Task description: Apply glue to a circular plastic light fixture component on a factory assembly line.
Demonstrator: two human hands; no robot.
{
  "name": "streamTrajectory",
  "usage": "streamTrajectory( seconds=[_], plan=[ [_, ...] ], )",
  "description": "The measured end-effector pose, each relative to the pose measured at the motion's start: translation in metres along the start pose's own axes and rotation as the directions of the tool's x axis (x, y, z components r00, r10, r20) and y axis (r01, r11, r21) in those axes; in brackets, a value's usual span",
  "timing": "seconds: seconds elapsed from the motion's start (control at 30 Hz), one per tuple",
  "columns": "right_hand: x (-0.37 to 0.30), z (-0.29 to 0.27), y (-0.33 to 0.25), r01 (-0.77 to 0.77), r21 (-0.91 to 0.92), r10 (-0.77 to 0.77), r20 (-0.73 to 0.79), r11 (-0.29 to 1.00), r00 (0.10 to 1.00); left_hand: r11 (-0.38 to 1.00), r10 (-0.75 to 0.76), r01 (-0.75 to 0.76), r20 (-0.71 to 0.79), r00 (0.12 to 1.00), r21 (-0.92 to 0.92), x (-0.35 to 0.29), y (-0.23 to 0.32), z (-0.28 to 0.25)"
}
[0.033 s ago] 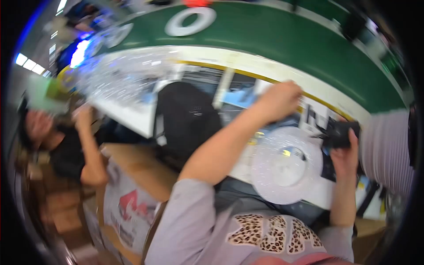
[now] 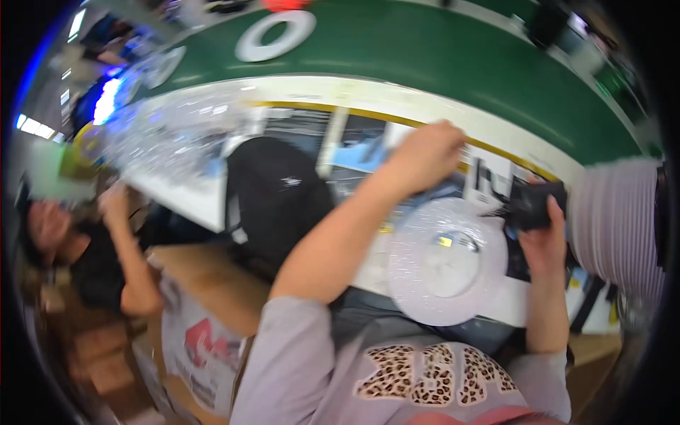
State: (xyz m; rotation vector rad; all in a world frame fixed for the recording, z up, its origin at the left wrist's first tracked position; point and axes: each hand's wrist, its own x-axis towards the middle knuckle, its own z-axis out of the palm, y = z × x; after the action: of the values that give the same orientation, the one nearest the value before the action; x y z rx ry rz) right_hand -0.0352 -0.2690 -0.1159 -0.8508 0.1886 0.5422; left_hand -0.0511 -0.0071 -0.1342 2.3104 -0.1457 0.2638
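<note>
My left hand (image 2: 431,154) is over the far edge of the white bench, its fingers closed together; blur hides what, if anything, is between them. In my right hand (image 2: 544,244) a black, blocky object (image 2: 538,204) is gripped, with the thumb along its side. Between my arms a pale, ring-shaped reel (image 2: 407,265) lies flat, and a small yellow mark shows in its hole. A white card with black print (image 2: 484,185) sits between my two hands.
To the right stands a stack of white discs (image 2: 613,219). A black cap (image 2: 276,195) is left of my left arm, beyond an open carton (image 2: 205,283). Clear plastic bags (image 2: 177,131) heap up at the back left, near another person (image 2: 106,262). A green belt (image 2: 411,49) runs behind.
The whole view has shifted slightly, so things appear a little farther left. Both hands keep nearly the same pose, and the right still holds the black object.
</note>
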Motion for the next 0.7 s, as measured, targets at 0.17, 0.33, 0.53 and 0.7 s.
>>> streamTrajectory(
  seconds=[0.17, 0.33, 0.53, 0.7],
  plan=[
    [-0.013, -0.013, -0.015, 0.082, -0.293, -0.058, 0.090, 0.953, 0.994, 0.998, 0.057, -0.057, 0.039, 0.998, -0.012, 0.009, 0.004, 0.005],
    [-0.029, -0.002, -0.010, 0.263, -0.653, -0.245, 0.122, 0.710, 0.962, 0.993, 0.108, -0.114, -0.119, 0.987, -0.042, 0.008, 0.010, 0.007],
    [-0.042, -0.008, -0.003, 0.617, -0.650, -0.328, 0.523, 0.444, 0.787, 0.984, 0.168, -0.174, -0.182, 0.969, -0.019, 0.015, 0.022, 0.005],
    [-0.034, 0.004, -0.018, 0.662, -0.719, -0.159, 0.643, 0.213, 0.749, 0.904, 0.427, -0.385, -0.348, 0.834, 0.186, 0.017, 0.023, 0.002]
  ],
)
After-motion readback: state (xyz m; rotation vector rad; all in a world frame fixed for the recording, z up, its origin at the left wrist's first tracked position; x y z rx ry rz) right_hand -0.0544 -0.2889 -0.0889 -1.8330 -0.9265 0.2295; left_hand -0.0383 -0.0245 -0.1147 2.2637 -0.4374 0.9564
